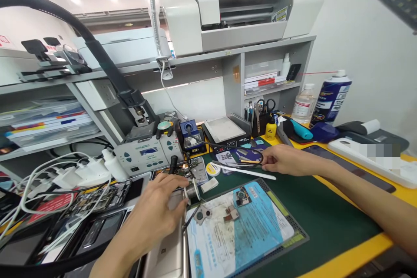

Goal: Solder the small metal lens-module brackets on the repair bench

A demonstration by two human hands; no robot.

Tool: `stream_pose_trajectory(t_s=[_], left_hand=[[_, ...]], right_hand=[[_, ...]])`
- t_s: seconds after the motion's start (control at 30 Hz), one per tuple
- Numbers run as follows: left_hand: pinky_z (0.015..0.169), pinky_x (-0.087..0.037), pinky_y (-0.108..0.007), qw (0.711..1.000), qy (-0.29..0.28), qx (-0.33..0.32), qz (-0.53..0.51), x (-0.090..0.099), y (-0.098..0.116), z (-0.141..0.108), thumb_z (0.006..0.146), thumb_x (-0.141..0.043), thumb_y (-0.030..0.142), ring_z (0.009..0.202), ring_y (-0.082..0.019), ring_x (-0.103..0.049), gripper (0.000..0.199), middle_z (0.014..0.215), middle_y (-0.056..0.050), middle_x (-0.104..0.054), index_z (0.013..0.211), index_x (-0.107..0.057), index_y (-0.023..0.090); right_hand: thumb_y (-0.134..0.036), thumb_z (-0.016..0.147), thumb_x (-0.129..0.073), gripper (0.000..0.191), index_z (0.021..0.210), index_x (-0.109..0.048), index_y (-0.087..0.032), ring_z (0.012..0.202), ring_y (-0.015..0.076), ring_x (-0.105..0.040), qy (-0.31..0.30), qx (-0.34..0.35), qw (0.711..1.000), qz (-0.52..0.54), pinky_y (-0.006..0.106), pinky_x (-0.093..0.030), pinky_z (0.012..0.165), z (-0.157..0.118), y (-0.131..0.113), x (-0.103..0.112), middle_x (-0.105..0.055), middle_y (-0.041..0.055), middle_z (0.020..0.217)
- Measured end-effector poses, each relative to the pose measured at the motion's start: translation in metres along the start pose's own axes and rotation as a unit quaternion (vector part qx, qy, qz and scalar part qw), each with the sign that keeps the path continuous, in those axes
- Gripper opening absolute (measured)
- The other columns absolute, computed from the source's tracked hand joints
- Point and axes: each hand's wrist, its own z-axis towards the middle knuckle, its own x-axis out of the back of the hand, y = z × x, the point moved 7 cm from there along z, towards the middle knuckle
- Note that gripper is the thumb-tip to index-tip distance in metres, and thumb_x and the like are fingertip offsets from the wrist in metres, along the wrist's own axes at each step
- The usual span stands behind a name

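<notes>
A black holder contained one pair of scissors among other upright tools. Bare green mat lay open between the right edge of the blue-and-white pad and the yellow border. Three small parts lay on that pad; at its far-left corner the left hand grasped one wire spool between thumb and fingers. The right hand was at a black cable; whether it gripped anything, I could not tell.

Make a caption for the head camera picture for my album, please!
Busy bench: left hand at a spool, right hand near a slim white stick.
</notes>
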Motion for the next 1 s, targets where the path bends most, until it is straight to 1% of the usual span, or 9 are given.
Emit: stream_pose_trajectory(t_s=[0.13,0.2,0.27,0.33,0.4,0.5,0.67,0.87,1.0], left_hand=[[0.108,-0.047,-0.054,1.0,-0.006,0.011,-0.004,-0.002,0.0,0.002,0.091,-0.06,0.037,0.123,-0.035,-0.06,0.033,0.127,-0.01,-0.073,0.119,-0.073,0.024],[0.11,-0.045,-0.054,1.0,-0.007,0.013,-0.006,-0.002,0.001,0.002,0.091,-0.06,0.036,0.123,-0.034,-0.061,0.033,0.127,-0.009,-0.073,0.119,-0.073,0.024],[0.112,-0.042,-0.054,1.0,-0.009,0.013,-0.007,-0.002,0.003,0.003,0.09,-0.061,0.035,0.122,-0.034,-0.061,0.033,0.127,-0.008,-0.073,0.119,-0.072,0.025],[0.113,-0.041,-0.054,1.0,-0.01,0.015,-0.006,-0.002,0.004,0.003,0.09,-0.061,0.035,0.121,-0.033,-0.062,0.033,0.126,-0.007,-0.073,0.119,-0.072,0.026],[0.111,-0.042,-0.053,1.0,-0.009,0.019,-0.004,-0.001,0.005,0.002,0.09,-0.061,0.034,0.12,-0.033,-0.062,0.033,0.125,-0.007,-0.073,0.119,-0.072,0.025],[0.105,-0.047,-0.05,1.0,-0.007,0.027,0.001,0.001,0.007,0.001,0.088,-0.061,0.032,0.117,-0.033,-0.063,0.034,0.121,-0.009,-0.073,0.119,-0.072,0.023],[0.101,-0.049,-0.048,0.999,-0.004,0.042,0.009,0.001,0.006,0.001,0.086,-0.066,0.03,0.117,-0.034,-0.065,0.038,0.117,-0.011,-0.073,0.123,-0.072,0.021],[0.102,-0.05,-0.051,0.998,-0.013,0.05,0.02,-0.001,0.003,0.0,0.09,-0.074,0.033,0.114,-0.028,-0.064,0.036,0.113,-0.007,-0.071,0.123,-0.069,0.018],[0.1,-0.052,-0.05,0.998,-0.021,0.053,0.022,-0.004,0.003,0.001,0.094,-0.073,0.038,0.109,-0.026,-0.065,0.032,0.11,-0.006,-0.069,0.118,-0.068,0.018]], right_hand=[[-0.048,0.086,-0.072,0.03,0.087,-0.077,-0.019,0.072,0.0239,-0.066,0.036,0.013,0.998,0.042,0.031,-0.044,0.061,-0.013,-0.008,0.024,-0.074,0.0079,0.082],[-0.057,0.095,-0.061,0.042,0.096,-0.076,-0.018,0.075,0.0227,-0.064,0.084,0.023,0.994,0.066,0.032,-0.045,0.065,-0.026,-0.027,0.039,-0.073,0.0095,0.087],[-0.065,0.099,-0.051,0.052,0.095,-0.076,-0.019,0.062,0.0189,-0.056,0.099,0.041,0.989,0.099,0.03,-0.042,0.058,-0.037,-0.061,0.042,-0.068,0.0057,0.074],[-0.056,0.099,-0.057,0.043,0.088,-0.077,-0.019,0.066,0.0189,-0.059,0.06,0.115,0.984,0.126,0.03,-0.042,0.061,-0.041,-0.112,0.029,-0.071,0.0067,0.079],[-0.043,0.098,-0.059,0.034,0.085,-0.078,-0.018,0.071,0.02,-0.061,0.021,0.142,0.989,0.025,0.029,-0.041,0.062,-0.033,-0.156,0.005,-0.073,0.008,0.081],[-0.034,0.091,-0.067,0.031,0.065,-0.072,-0.017,0.061,0.0189,-0.056,-0.016,0.147,0.989,-0.025,0.03,-0.035,0.058,-0.009,-0.196,-0.028,-0.066,0.0064,0.063],[-0.022,0.083,-0.066,0.029,0.055,-0.064,-0.018,0.052,0.0167,-0.046,-0.048,0.144,0.986,-0.073,0.03,-0.029,0.052,0.014,-0.209,-0.053,-0.054,0.0018,0.049],[-0.019,0.081,-0.064,0.022,0.059,-0.064,-0.019,0.056,0.0144,-0.046,-0.04,0.156,0.986,-0.048,0.027,-0.031,0.053,0.012,-0.206,-0.052,-0.057,-0.0004,0.057],[-0.017,0.08,-0.064,0.026,0.055,-0.056,-0.019,0.059,0.0139,-0.044,-0.022,0.169,0.985,-0.021,0.027,-0.031,0.055,0.01,-0.206,-0.047,-0.057,0.0005,0.062]])
